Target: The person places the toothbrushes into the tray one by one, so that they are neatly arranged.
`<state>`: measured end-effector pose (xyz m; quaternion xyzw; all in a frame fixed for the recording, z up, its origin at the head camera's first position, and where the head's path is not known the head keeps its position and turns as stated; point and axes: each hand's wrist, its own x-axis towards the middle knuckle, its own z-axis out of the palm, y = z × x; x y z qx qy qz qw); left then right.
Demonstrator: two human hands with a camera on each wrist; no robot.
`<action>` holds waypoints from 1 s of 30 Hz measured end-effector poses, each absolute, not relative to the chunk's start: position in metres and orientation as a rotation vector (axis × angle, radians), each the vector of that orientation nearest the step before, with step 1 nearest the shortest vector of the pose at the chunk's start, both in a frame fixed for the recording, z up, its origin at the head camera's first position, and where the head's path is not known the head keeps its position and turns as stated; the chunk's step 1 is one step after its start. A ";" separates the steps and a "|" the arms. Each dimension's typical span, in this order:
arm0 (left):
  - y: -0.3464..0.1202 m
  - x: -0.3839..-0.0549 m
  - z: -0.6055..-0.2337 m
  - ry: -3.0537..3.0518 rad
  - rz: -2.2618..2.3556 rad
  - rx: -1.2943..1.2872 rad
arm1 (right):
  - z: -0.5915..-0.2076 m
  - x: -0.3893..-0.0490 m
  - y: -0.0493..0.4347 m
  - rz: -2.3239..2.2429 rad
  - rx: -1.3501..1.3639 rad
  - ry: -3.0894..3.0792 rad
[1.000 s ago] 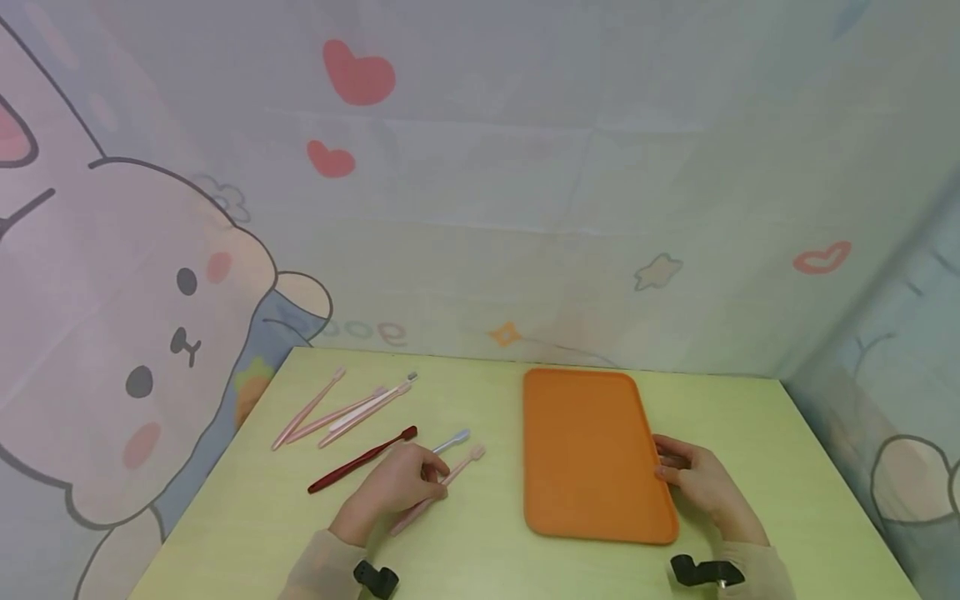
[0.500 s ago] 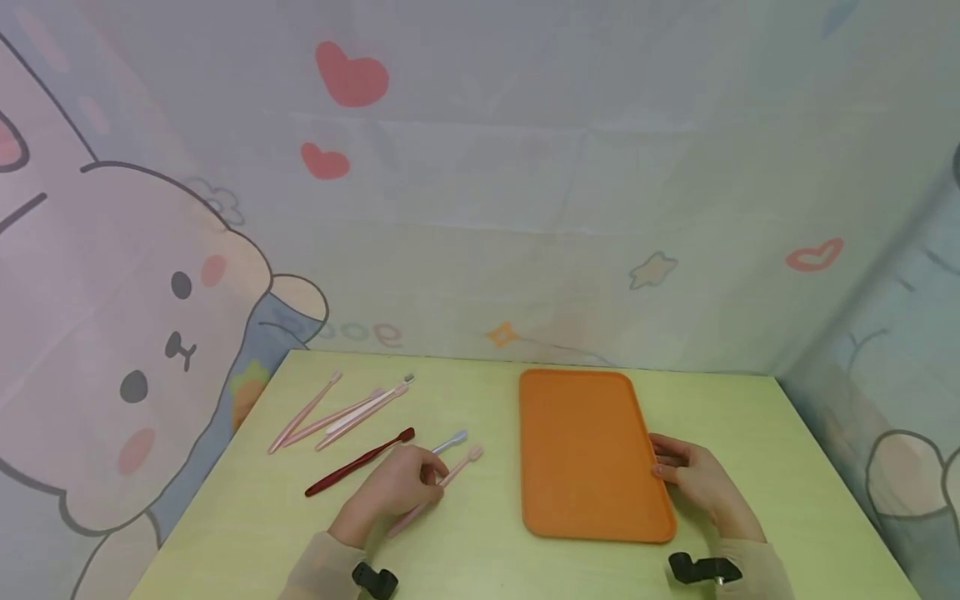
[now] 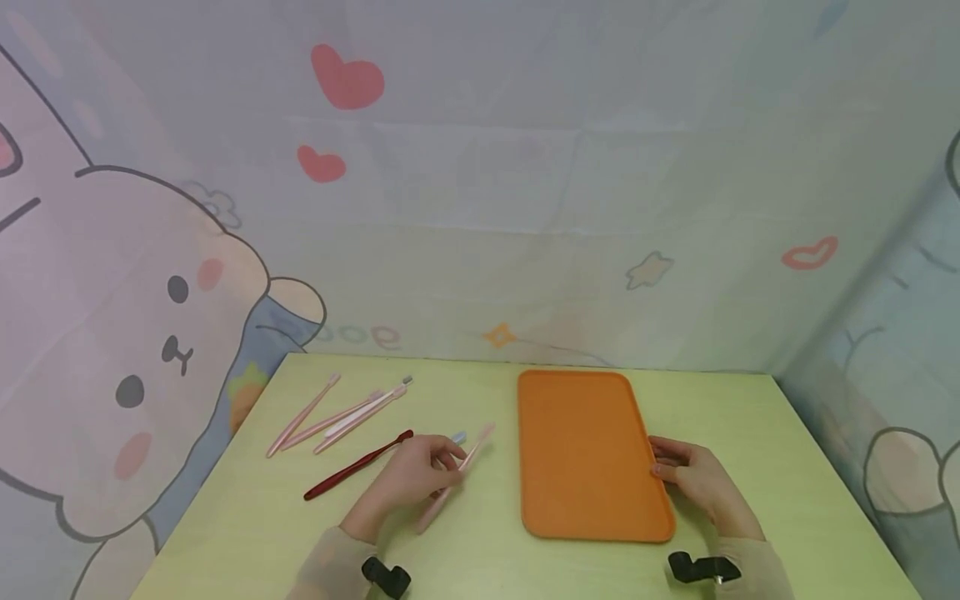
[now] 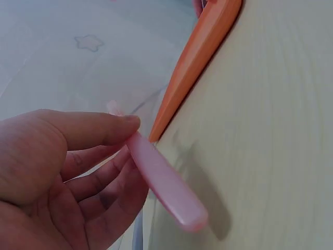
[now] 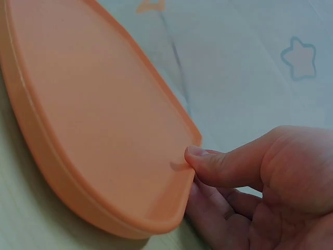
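My left hand [image 3: 420, 473] pinches a pink toothbrush [image 4: 166, 182] between thumb and fingers. In the left wrist view the handle end is lifted off the table and casts a shadow on it. My right hand [image 3: 701, 479] grips the right rim of an orange tray [image 3: 592, 458], thumb on top and fingers beneath the edge, as the right wrist view shows. A pale blue toothbrush [image 3: 459, 437] lies just behind my left hand, mostly hidden by it. To the left of that hand rests a dark red toothbrush [image 3: 358, 467].
Toward the back left of the table [image 3: 465, 387] lie a lone pink toothbrush [image 3: 302, 417] and a cluster of pink ones around a white toothbrush [image 3: 360, 417]. A printed cloth [image 3: 525, 208] hangs behind the table's far edge.
My left hand has picked the pink toothbrush up off the table and moved it slightly right, toward the tray. The right hand keeps its hold on the rim.
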<state>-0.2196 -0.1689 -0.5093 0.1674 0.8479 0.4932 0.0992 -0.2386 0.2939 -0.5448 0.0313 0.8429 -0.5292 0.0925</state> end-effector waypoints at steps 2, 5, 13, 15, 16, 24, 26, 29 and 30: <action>-0.161 -0.221 -0.509 2.479 1.500 0.479 | -0.545 -0.237 0.295 -1.608 0.109 2.466; -0.146 -0.225 -0.507 2.433 1.572 0.452 | -0.545 -0.235 0.296 -1.644 0.128 2.429; -0.102 -0.234 -0.512 2.195 1.874 0.344 | -0.542 -0.234 0.299 -1.670 0.099 2.350; -0.092 -0.235 -0.514 2.146 1.909 0.317 | -0.542 -0.233 0.299 -1.675 0.097 2.333; -0.086 -0.236 -0.515 2.125 1.925 0.305 | -0.541 -0.233 0.298 -1.675 0.095 2.329; -0.050 -0.239 -0.515 2.019 2.006 0.217 | -0.541 -0.234 0.298 -1.676 0.102 2.339; -0.043 -0.239 -0.515 1.984 2.027 0.215 | -0.542 -0.235 0.298 -1.677 0.103 2.345; -0.032 -0.239 -0.517 1.933 2.057 0.210 | -0.543 -0.234 0.298 -1.676 0.105 2.351; -0.029 -0.239 -0.518 1.919 2.067 0.200 | -0.543 -0.234 0.298 -1.677 0.105 2.352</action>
